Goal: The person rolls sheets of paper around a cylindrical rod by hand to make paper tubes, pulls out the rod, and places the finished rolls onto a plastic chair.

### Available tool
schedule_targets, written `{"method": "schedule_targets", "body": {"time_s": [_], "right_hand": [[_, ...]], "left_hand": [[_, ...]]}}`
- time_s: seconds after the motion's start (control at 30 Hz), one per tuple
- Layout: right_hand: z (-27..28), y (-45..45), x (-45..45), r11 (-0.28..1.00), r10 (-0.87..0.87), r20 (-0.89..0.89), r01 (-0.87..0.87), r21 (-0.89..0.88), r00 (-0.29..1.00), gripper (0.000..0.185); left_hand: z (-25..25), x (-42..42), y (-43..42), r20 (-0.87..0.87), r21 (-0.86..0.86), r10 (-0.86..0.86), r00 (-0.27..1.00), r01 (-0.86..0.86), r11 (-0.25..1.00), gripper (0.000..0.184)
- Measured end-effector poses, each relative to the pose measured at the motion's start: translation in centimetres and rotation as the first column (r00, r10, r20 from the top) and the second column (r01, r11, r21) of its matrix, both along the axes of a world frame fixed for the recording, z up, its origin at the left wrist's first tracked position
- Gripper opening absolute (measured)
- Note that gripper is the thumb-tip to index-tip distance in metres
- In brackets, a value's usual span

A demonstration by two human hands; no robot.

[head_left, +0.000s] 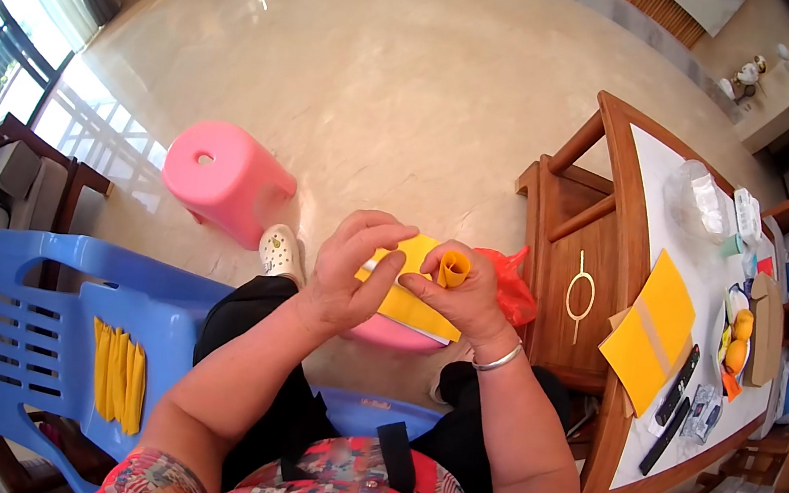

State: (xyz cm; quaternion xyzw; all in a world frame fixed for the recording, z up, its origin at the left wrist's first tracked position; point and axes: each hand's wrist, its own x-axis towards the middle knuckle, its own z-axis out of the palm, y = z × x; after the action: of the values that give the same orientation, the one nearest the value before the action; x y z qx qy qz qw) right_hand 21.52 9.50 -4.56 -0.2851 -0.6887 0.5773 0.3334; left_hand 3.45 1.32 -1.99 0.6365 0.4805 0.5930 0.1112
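My right hand (473, 298) is closed around a small rolled tube of yellow paper (454, 269), its open end facing up. Beside it on the left, my left hand (351, 266) has its thumb and fingers apart and curved, with nothing clearly held. Below both hands, flat yellow paper (413, 312) lies on a pink stool (392, 335), partly hidden by the hands. Several slim yellow paper rolls (116, 377) lie side by side on the seat of the blue plastic chair (61, 250) at my left.
Another pink stool (223, 172) stands ahead on the left. A red plastic bag (512, 285) is just beyond my right hand. The wooden table (619, 157) at the right bears yellow sheets (653, 333), black tools (669, 411), a fruit plate and a clear container (699, 199).
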Motion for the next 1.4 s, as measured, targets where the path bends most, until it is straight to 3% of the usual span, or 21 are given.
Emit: {"method": "schedule_targets", "body": {"time_s": [0.23,0.43,0.53,0.73,0.83,1.13,1.4], "right_hand": [[-1.9,0.1,-1.1,0.996,0.086,0.003,-0.086,0.037,0.996,0.025],[-2.3,0.1,-0.8,0.982,0.176,0.086,-0.181,0.055,0.981,0.029],[-1.9,0.5,-0.5,0.958,0.203,0.222,-0.24,0.157,0.954,0.031],[-2.7,0.3,-0.6,0.966,0.251,0.155,-0.257,0.019,0.956,0.031],[-2.2,0.7,-0.3,0.952,0.264,0.274,-0.296,0.078,0.925,0.031],[-2.5,0.5,-0.6,0.966,0.246,0.266,-0.259,0.015,0.932,0.03],[-4.4,0.4,-0.8,0.972,0.201,0.248,-0.224,0.067,0.948,0.033]], "left_hand": [[1.8,-1.5,-0.3,-0.295,0.025,-0.1,0.95,0.112,0.993,0.043],[2.6,-1.9,-0.3,-0.387,-0.005,-0.079,0.919,0.083,0.997,0.033],[2.2,-2.2,-0.3,-0.425,-0.053,-0.12,0.897,0.107,0.993,0.029],[2.7,-2.3,-0.1,-0.476,-0.137,-0.166,0.863,0.114,0.984,0.027],[2.6,-2.8,-0.3,-0.522,-0.178,-0.179,0.834,0.098,0.979,0.025],[1.6,-2.8,-0.4,-0.508,-0.21,-0.172,0.844,0.073,0.975,0.017],[0.8,-2.6,-0.2,-0.334,-0.315,-0.225,0.915,0.116,0.942,0.011]]}}
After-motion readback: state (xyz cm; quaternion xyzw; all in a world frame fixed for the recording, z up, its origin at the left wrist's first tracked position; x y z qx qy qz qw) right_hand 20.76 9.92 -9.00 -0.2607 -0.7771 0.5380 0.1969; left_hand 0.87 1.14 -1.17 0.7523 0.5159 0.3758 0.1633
